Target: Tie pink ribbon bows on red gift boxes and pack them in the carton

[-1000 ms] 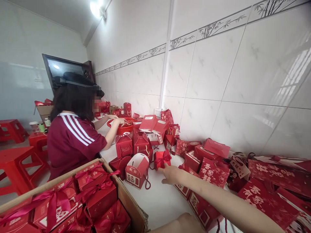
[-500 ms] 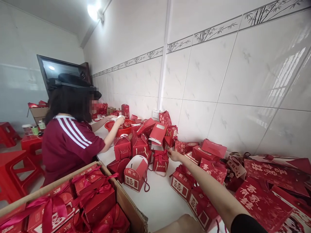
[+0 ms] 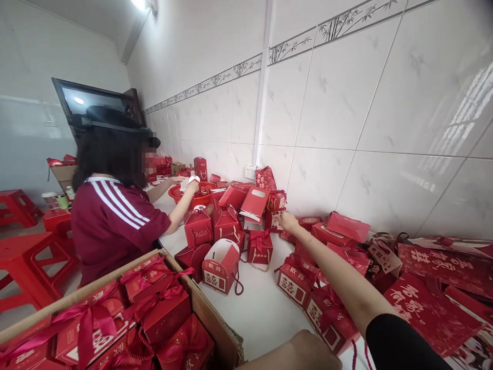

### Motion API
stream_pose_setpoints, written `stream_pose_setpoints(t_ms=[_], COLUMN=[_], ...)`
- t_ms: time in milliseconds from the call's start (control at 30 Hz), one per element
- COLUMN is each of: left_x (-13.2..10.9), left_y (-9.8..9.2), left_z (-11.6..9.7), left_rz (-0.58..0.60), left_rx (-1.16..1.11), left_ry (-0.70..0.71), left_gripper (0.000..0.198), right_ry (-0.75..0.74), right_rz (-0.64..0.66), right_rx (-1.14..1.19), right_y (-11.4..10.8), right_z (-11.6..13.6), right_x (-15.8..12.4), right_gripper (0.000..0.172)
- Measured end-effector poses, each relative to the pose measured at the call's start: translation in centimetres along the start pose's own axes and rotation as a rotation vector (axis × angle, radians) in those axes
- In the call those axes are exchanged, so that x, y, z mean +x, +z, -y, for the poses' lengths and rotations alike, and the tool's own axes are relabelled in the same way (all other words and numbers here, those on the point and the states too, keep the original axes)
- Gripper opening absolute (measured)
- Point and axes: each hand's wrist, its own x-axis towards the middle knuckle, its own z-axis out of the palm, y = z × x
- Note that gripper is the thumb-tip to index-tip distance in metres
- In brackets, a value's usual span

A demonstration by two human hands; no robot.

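Observation:
My right hand (image 3: 287, 221) is stretched far across the white counter (image 3: 258, 313), fingers extended and open. Its fingertips are at a small red ribboned box (image 3: 275, 204) that stands near the tiled wall. Another small red box with a bow (image 3: 260, 247) sits on the counter to the left of my forearm, apart from my hand. My left hand (image 3: 304, 353) lies low at the bottom edge beside the cardboard carton (image 3: 215, 329). Only the back of that hand shows and its fingers are hidden.
A co-worker in a maroon striped shirt (image 3: 115, 221) sits at left, hands at a red basket (image 3: 194, 197). Several red gift boxes and flat red bags (image 3: 431, 308) crowd the counter. The carton holds ribboned red boxes. Red stools (image 3: 23, 257) stand at left.
My right hand let go of the bow-topped box, which now stands on the counter. The hand then reached farther toward the wall, up to the ribboned box. The co-worker's hands shifted over the basket.

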Motion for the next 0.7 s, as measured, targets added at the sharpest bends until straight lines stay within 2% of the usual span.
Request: stream_pose_setpoints(t_ms=[100, 200, 367, 500, 567, 667, 700], left_x=[-0.5, -1.3, -2.4, -2.6, -2.6, -2.3, -2.2], left_y=[-0.9, -2.7, -4.7, -5.3, -5.4, -5.3, -5.2], left_z=[-0.8, -2.0, -3.0, -3.1, -3.2, -3.3, -3.3], left_rz=[0.015, 0.071, 0.144, 0.18, 0.204, 0.218, 0.217], left_rx=[0.039, 0.127, 0.197, 0.203, 0.204, 0.204, 0.204], left_ry=[-0.003, -0.007, -0.032, -0.056, -0.06, -0.052, -0.045], left_gripper=[0.016, 0.027, 0.033, 0.036, 0.037, 0.037, 0.036], right_ry=[0.044, 0.033, -0.117, -0.219, -0.288, -0.416, -0.441], right_rz=[-0.055, -0.04, 0.038, -0.083, -0.097, 0.019, 0.066], right_rx=[-0.104, -0.2, -0.287, -0.321, -0.315, -0.293, -0.286], right_y=[-2.8, -3.9, -2.3, -2.0, -2.0, -1.0, -0.4], right_z=[-0.5, -0.6, 0.7, 2.3, 3.1, 4.2, 4.5], right_x=[0.7, 0.6, -1.4, -3.6, -4.8, -6.2, -6.5], right_gripper=[0.032, 0.03, 0.03, 0.032, 0.034, 0.034, 0.041])
